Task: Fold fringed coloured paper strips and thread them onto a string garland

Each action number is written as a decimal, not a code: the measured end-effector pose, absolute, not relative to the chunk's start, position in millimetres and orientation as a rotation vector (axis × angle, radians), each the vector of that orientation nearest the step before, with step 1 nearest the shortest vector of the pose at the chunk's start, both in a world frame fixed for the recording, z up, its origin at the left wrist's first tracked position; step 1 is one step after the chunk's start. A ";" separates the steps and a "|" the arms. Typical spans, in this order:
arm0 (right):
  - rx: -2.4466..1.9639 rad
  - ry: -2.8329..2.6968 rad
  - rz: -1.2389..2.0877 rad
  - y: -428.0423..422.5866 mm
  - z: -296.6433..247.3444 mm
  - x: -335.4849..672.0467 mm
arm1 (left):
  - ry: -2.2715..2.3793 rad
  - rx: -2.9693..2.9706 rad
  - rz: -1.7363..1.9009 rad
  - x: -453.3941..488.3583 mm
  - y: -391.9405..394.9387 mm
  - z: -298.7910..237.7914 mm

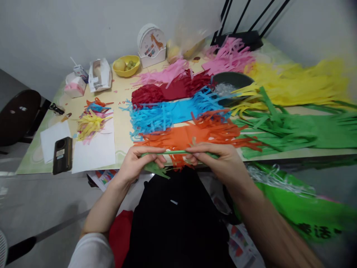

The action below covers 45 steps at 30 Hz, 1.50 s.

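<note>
A green paper strip [175, 152] is stretched level between my two hands, just in front of the table edge. My left hand [142, 158] pinches one end, and a loose green tail [156, 169] hangs below its fingers. The other end is pinched by my right hand [210, 153]. Right behind the hands lies fringed orange paper [181, 137], with some strips drooping over the edge. Beyond it are fringed blue paper [181, 111] and dark red paper [174, 89]. Fringed green paper [329, 130] spreads to the right.
Yellow [301, 83] and pink fringed paper [227, 57] lie farther back near a dark bowl [232, 80]. At left are a phone [62, 155], white sheets [95, 158] with small strip bundles [92, 124], and a yellow fruit bowl [134, 67]. A green bag [301, 204] hangs below the table's right side.
</note>
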State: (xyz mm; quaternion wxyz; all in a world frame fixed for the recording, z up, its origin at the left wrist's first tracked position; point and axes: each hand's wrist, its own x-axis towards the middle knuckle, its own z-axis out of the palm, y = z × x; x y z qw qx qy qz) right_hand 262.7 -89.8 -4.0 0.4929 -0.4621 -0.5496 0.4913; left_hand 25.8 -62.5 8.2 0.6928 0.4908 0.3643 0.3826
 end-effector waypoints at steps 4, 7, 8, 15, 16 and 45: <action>-1.061 -1.279 1.236 -85.8 -9.3 260.6 | 0.792 1.009 0.910 31.0 -62.6 3.4; -1.053 -1.212 1.278 -85.1 -13.8 258.7 | 0.779 1.033 0.963 31.3 -64.2 -2.0; -1.047 -1.194 1.282 -85.4 -14.3 258.4 | 0.780 1.084 0.971 29.5 -64.4 -2.6; -0.992 -1.567 1.037 -91.5 0.6 259.6 | 0.816 1.878 0.666 15.5 -57.8 31.2; -0.974 -1.632 1.002 -92.1 3.8 258.9 | 0.831 1.931 0.659 17.9 -56.8 36.9; -0.779 -1.243 1.672 -102.5 -8.0 206.3 | 1.073 2.266 1.248 19.0 -83.2 -17.7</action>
